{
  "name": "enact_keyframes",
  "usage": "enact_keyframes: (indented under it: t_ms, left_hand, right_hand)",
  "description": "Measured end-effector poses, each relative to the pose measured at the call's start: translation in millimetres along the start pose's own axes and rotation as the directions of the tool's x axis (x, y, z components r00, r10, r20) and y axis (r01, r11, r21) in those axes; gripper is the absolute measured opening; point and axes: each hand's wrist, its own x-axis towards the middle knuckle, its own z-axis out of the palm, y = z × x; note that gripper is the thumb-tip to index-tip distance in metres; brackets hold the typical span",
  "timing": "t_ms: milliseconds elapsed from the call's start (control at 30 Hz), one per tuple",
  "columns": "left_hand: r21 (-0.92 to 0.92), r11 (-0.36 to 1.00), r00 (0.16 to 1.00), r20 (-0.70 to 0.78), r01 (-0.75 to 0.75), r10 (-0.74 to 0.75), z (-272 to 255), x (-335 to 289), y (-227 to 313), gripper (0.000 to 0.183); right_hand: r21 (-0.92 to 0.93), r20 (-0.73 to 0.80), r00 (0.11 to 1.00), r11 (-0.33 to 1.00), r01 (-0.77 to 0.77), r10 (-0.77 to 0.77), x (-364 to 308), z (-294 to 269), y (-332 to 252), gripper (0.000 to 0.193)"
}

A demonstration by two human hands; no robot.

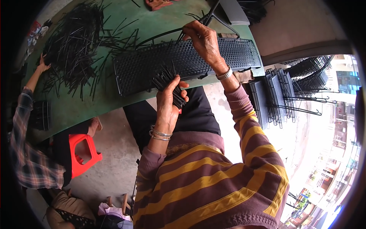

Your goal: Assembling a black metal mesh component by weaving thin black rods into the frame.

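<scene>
My left hand [170,97] is closed round a bundle of thin black strips [164,79], their ends fanning out above the thumb. In front of me a black mesh panel [141,65] with a wire rim lies along the near edge of the green table [110,112]. Over the panel's far edge, my right hand [203,41] is bent with thumb and fingers pinched together. What its fingertips hold is too small to make out. Beside them rises a black wire frame [160,37] at the panel's far side.
A heap of loose black strips [74,45] covers the table's left part, where a co-worker's hand [43,65] touches it. A red stool [87,152] stands below. Several mesh racks [280,97] are stacked at right. A grey sheet [232,12] lies at the table's far right.
</scene>
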Motion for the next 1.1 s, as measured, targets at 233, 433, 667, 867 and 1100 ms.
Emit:
enact_keyframes:
  t_ms: [233,433,667,867,1100]
  left_hand:
    - [0.028,0.999,1.0,-0.014,0.019,-0.019,-1,-1,0,0.015]
    - [0.027,1.0,1.0,-0.005,0.001,-0.001,-3,1,-3,0.015]
    - [0.019,1.0,1.0,-0.003,-0.021,0.021,-4,0,-3,0.014]
    - [0.033,0.999,0.997,-0.066,0.029,-0.027,1,-3,-2,0.012]
    - [0.037,0.999,1.0,0.0,0.029,-0.029,-6,-1,-2,0.014]
  right_hand:
    - [-0.048,-0.013,1.0,0.999,0.002,-0.002,-4,-2,-1,0.008]
    - [0.006,0.072,0.995,0.998,0.065,-0.065,-3,-3,2,0.008]
    - [0.05,0.109,0.992,0.997,0.053,-0.058,-3,-4,2,0.007]
    - [0.01,0.046,0.998,0.999,0.043,-0.043,-3,-3,7,0.007]
    - [-0.049,0.0,0.998,0.997,0.067,-0.067,-2,0,6,0.007]
